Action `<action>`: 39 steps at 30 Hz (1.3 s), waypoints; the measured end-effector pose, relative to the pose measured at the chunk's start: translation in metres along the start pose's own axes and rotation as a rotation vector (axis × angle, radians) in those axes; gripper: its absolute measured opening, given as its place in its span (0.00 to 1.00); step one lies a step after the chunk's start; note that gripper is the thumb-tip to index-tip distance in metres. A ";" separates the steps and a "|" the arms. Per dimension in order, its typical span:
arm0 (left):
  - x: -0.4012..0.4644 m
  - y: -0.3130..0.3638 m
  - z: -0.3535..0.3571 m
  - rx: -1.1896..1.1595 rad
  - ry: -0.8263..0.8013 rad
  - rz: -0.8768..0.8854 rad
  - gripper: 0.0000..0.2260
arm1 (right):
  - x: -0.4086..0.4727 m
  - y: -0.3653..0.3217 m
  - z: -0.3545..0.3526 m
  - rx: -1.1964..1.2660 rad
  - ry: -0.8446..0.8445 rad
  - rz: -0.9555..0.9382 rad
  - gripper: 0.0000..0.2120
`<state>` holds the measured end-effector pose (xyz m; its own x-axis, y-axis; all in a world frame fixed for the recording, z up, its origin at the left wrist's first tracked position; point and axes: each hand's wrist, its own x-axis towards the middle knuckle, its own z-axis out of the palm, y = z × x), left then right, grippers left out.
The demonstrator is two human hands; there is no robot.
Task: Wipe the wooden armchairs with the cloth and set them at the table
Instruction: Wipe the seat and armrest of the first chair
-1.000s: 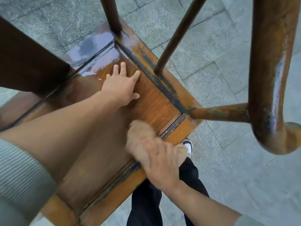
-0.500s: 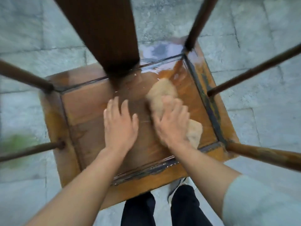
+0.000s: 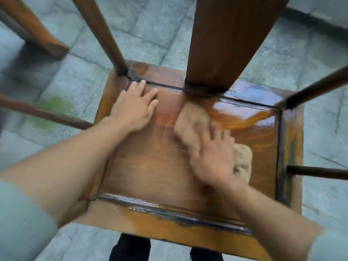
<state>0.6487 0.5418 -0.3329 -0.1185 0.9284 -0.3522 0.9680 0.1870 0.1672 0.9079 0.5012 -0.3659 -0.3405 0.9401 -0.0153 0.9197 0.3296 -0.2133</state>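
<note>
Grey stone paving [image 3: 131, 31] surrounds a wooden armchair [image 3: 150, 166], its square framed seat panel glossy and wet toward the far right corner, with a flat back splat and round spindles rising out of frame. The left hand [image 3: 133, 108] lies open and flat on the seat. The right hand [image 3: 211, 157], fingers spread and motion-blurred, presses a coarse tan cloth [image 3: 190, 127] onto the seat centre, hiding its middle.
</note>
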 end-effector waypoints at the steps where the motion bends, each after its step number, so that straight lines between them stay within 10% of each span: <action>1: 0.011 0.004 -0.004 -0.015 -0.040 -0.009 0.22 | -0.015 -0.005 0.001 0.008 -0.043 -0.147 0.29; 10: 0.027 0.005 -0.009 0.010 -0.075 0.000 0.21 | 0.090 -0.029 -0.001 0.084 -0.001 0.001 0.26; 15: 0.015 -0.010 0.003 -0.152 0.001 0.065 0.22 | 0.034 -0.015 -0.003 0.105 -0.241 -0.617 0.28; 21: 0.012 -0.022 0.008 -0.317 0.059 0.069 0.22 | 0.114 -0.022 -0.002 0.059 0.027 0.139 0.25; 26: -0.005 -0.019 0.007 -0.439 0.173 -0.149 0.21 | 0.090 -0.096 0.017 0.051 -0.079 -0.084 0.30; 34: -0.008 -0.032 0.011 -0.716 0.318 -0.423 0.22 | 0.234 -0.147 0.031 0.008 0.037 0.120 0.19; 39: -0.009 -0.030 0.005 -0.695 0.314 -0.461 0.22 | 0.172 -0.112 0.014 0.042 -0.055 -0.323 0.28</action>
<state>0.6216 0.5266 -0.3393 -0.6171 0.7390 -0.2704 0.4689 0.6212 0.6279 0.7441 0.6245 -0.3582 -0.6242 0.7812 0.0070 0.7541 0.6048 -0.2561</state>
